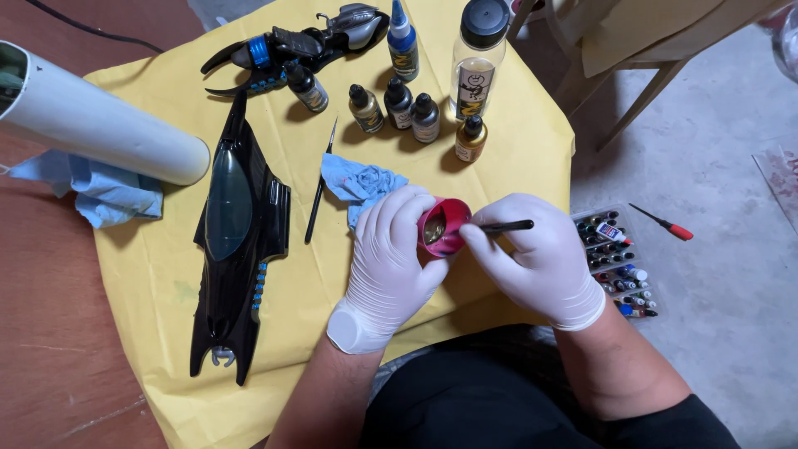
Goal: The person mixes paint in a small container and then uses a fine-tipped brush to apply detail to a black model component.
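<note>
My left hand [391, 258], in a white glove, grips a small red cup [440, 226] tilted toward me, with dark metallic paint inside. My right hand [544, 254], also gloved, pinches a thin black brush [503, 225] whose tip reaches into the cup. Both hands hover over the near right part of a yellow cloth [166, 274] covering the table. A crumpled blue rag [362, 183] lies just behind my left hand.
A long black model vehicle [237, 241] lies left, with a second black model part [299, 46] at the back. Several small paint bottles [399, 104] and a taller clear bottle [478, 54] stand behind. A spare brush [318, 195], white tube [91, 120], paint tray [615, 262] and red-handled tool [665, 223] sit around.
</note>
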